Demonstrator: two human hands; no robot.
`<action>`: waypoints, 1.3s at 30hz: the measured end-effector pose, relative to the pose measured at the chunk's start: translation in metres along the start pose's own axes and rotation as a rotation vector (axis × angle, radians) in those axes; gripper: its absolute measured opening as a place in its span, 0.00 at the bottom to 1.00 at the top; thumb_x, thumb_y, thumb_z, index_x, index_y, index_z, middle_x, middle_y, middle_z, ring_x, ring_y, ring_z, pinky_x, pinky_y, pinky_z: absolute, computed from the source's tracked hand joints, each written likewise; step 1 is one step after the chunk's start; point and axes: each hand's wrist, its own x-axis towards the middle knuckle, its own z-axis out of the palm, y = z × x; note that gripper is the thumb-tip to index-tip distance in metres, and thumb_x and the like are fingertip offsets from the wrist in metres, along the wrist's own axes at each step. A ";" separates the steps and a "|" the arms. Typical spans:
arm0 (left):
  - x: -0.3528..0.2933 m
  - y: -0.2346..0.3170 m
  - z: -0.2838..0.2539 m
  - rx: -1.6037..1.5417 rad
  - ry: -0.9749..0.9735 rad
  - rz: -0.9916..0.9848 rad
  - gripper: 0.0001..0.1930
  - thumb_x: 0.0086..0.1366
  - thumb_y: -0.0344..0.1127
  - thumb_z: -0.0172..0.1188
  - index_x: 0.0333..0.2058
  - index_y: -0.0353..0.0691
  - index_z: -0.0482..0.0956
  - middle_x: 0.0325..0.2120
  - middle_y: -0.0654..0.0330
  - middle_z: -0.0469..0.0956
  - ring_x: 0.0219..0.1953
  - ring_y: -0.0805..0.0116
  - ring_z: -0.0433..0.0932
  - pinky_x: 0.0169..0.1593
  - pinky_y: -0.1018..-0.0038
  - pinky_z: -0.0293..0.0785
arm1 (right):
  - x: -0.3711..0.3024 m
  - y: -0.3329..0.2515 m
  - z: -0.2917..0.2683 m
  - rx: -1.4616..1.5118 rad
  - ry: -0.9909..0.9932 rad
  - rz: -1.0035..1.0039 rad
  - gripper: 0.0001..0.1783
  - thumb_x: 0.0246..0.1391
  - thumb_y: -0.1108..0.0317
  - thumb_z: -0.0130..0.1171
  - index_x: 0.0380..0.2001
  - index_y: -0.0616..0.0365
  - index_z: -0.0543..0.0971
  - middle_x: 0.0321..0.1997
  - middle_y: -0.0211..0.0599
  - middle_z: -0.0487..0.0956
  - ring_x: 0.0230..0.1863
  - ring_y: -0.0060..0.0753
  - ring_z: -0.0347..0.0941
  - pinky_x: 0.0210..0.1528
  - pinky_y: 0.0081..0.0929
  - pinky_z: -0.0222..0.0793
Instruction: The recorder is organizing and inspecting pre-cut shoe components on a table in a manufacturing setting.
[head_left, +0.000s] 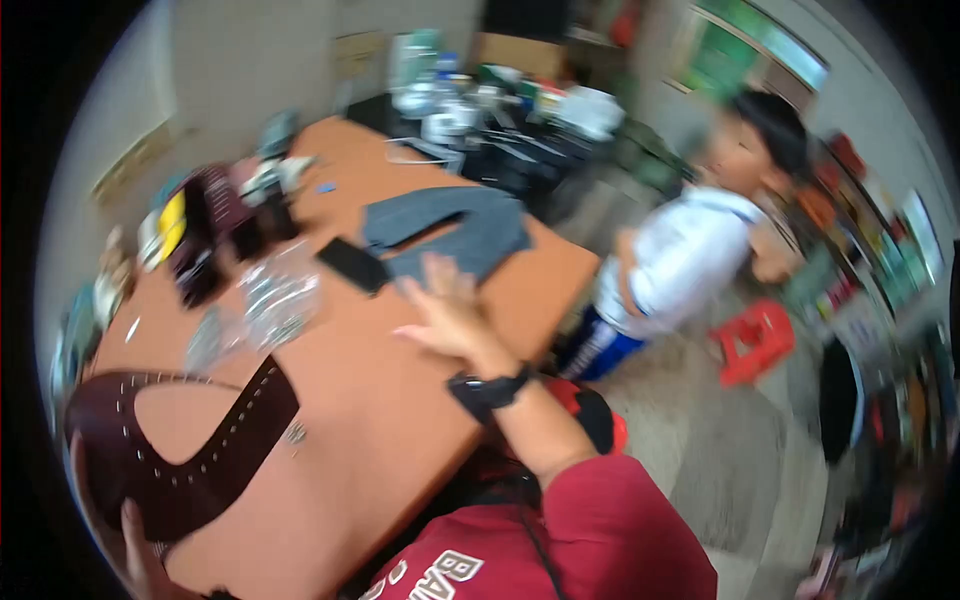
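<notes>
I see the left hand (pixel 140 560) at the lower edge, fingers clamped on the dark maroon studded leather piece (pixel 180 450), which lies on the orange table (pixel 370 400). Right hand (pixel 450 315) hovers beyond, fingers spread, holding nothing. Just past its fingertips: grey fabric piece (pixel 460 230); left of them, black phone (pixel 352 264) and clear plastic bags (pixel 275 300). Far right, a person in white (pixel 680 260), blurred.

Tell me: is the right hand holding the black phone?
No. The right hand hovers open over the table, apart from the black phone.
</notes>
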 end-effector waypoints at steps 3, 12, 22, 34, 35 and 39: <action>-0.083 0.022 0.008 -0.159 0.227 -0.284 0.32 0.51 0.32 0.53 0.57 0.29 0.65 0.56 0.51 0.64 0.59 0.61 0.63 0.63 0.68 0.55 | 0.007 0.066 -0.009 -0.030 0.075 -0.172 0.40 0.44 0.44 0.64 0.60 0.46 0.68 0.70 0.51 0.51 0.71 0.59 0.40 0.67 0.60 0.37; -0.250 0.024 -0.047 0.180 -0.374 -0.798 0.26 0.50 0.17 0.56 0.50 0.43 0.74 0.48 0.57 0.71 0.52 0.59 0.70 0.53 0.68 0.68 | -0.118 0.134 -0.098 -0.019 -0.447 0.028 0.32 0.54 0.63 0.59 0.61 0.61 0.64 0.72 0.52 0.46 0.71 0.48 0.43 0.68 0.39 0.41; -0.354 -0.030 -0.043 0.544 -0.381 -1.248 0.30 0.47 0.15 0.45 0.49 0.44 0.75 0.56 0.51 0.67 0.53 0.53 0.70 0.55 0.68 0.68 | -0.120 0.155 -0.138 -0.064 -0.476 0.140 0.29 0.56 0.65 0.57 0.60 0.60 0.66 0.72 0.51 0.46 0.71 0.44 0.44 0.68 0.34 0.42; -0.348 0.026 0.037 -0.096 -0.784 -1.177 0.16 0.50 0.38 0.68 0.35 0.33 0.79 0.31 0.48 0.79 0.37 0.57 0.79 0.42 0.68 0.73 | -0.114 0.132 -0.132 -0.149 -0.414 0.016 0.24 0.42 0.64 0.67 0.43 0.67 0.78 0.51 0.52 0.73 0.53 0.51 0.68 0.55 0.36 0.64; -0.343 0.031 0.036 -0.147 -0.838 -1.151 0.16 0.50 0.38 0.68 0.34 0.33 0.79 0.29 0.49 0.79 0.36 0.58 0.79 0.41 0.68 0.73 | -0.117 0.131 -0.137 -0.161 -0.411 0.039 0.24 0.42 0.64 0.67 0.43 0.67 0.78 0.51 0.52 0.73 0.53 0.51 0.68 0.55 0.36 0.64; -0.351 0.025 0.029 0.113 -0.935 -1.236 0.14 0.49 0.38 0.69 0.29 0.34 0.78 0.25 0.51 0.78 0.30 0.57 0.78 0.34 0.66 0.72 | -0.107 0.139 -0.141 -0.331 -0.396 -0.008 0.38 0.33 0.64 0.73 0.52 0.64 0.72 0.57 0.54 0.67 0.58 0.55 0.62 0.58 0.39 0.61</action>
